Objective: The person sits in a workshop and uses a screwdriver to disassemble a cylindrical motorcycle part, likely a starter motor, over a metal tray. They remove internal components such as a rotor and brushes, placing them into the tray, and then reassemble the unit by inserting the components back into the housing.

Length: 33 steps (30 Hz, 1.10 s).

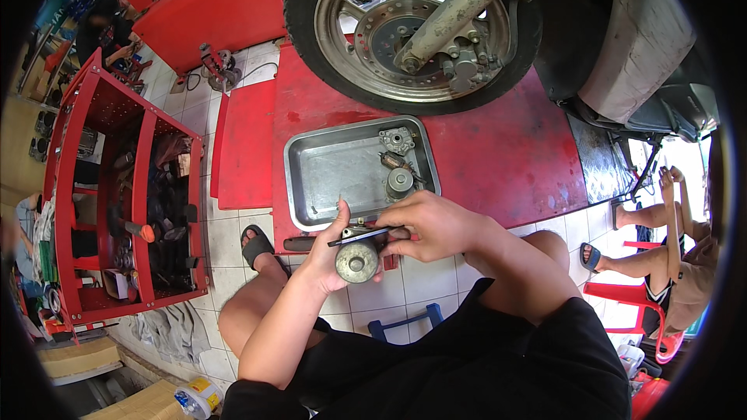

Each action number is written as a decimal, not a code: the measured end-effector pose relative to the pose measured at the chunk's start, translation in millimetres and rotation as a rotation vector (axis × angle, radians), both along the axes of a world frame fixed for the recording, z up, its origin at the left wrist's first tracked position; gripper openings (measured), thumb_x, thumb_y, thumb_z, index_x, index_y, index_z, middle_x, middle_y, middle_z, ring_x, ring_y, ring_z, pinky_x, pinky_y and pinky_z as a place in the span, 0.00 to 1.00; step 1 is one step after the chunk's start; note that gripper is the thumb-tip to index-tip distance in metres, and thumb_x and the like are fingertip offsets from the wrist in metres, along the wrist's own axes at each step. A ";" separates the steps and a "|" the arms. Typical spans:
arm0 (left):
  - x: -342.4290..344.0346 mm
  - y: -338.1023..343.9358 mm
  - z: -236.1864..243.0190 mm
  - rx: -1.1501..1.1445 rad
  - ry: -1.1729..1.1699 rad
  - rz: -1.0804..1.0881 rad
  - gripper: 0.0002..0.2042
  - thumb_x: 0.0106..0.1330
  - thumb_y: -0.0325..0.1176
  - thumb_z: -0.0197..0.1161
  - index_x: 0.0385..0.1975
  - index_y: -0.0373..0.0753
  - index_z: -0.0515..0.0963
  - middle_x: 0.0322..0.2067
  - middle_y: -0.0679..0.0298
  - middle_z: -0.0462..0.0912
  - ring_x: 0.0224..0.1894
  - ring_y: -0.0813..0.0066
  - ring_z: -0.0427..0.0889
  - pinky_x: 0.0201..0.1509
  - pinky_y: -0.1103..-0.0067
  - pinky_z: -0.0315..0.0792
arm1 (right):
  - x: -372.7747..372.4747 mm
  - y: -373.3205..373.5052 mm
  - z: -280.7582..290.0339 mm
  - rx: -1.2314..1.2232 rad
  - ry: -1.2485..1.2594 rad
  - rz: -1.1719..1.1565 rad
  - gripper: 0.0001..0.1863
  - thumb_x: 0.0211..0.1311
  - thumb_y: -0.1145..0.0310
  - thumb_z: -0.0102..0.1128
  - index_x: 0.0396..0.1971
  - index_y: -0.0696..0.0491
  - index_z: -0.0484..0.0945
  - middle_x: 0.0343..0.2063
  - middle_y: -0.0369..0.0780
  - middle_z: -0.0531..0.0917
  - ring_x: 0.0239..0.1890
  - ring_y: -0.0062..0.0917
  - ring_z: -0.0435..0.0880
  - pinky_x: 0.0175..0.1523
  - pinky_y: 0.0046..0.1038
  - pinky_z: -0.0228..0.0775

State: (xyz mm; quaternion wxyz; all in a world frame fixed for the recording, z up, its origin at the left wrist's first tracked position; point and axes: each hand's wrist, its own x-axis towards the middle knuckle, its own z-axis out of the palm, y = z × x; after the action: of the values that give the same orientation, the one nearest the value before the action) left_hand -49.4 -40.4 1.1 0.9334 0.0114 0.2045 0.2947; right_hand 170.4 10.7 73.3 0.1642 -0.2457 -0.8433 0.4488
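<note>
My left hand [329, 259] is closed around a dull metal cylinder [357, 264], which looks like a small motor, its round end with a raised middle turned up. Across its far side lies a thin dark bar [358, 238]. The fingers of my right hand [424, 225] pinch the right end of this bar, close against the cylinder; their tips are partly hidden. Just beyond my hands, a metal tray [327, 175] holds a cast metal part [397, 140], a copper-wound part [395, 161] and a round metal housing [400, 181] along its right side.
The tray rests on a red platform [498, 163], below a motorbike's front wheel [412, 101]. A dark handle [299, 243] lies at its near edge. Left stands a red shelf cart [144, 187] full of parts. A blue stool [405, 323] is below me. Another person [685, 241] sits at right.
</note>
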 end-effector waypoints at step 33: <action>-5.0 0.3 -9.1 0.174 0.335 0.273 0.46 0.63 0.77 0.36 0.40 0.30 0.76 0.35 0.54 0.78 0.23 0.58 0.78 0.30 0.60 0.73 | 16.8 -24.8 45.1 0.245 0.544 -0.224 0.14 0.45 0.92 0.56 0.34 0.67 0.81 0.34 0.48 0.87 0.40 0.41 0.89 0.49 0.36 0.83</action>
State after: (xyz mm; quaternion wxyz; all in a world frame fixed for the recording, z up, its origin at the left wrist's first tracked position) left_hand -54.4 -40.1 -8.0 0.8334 0.1129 0.3299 0.4289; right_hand 187.1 -14.0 118.4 0.4605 -0.1864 -0.7839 0.3724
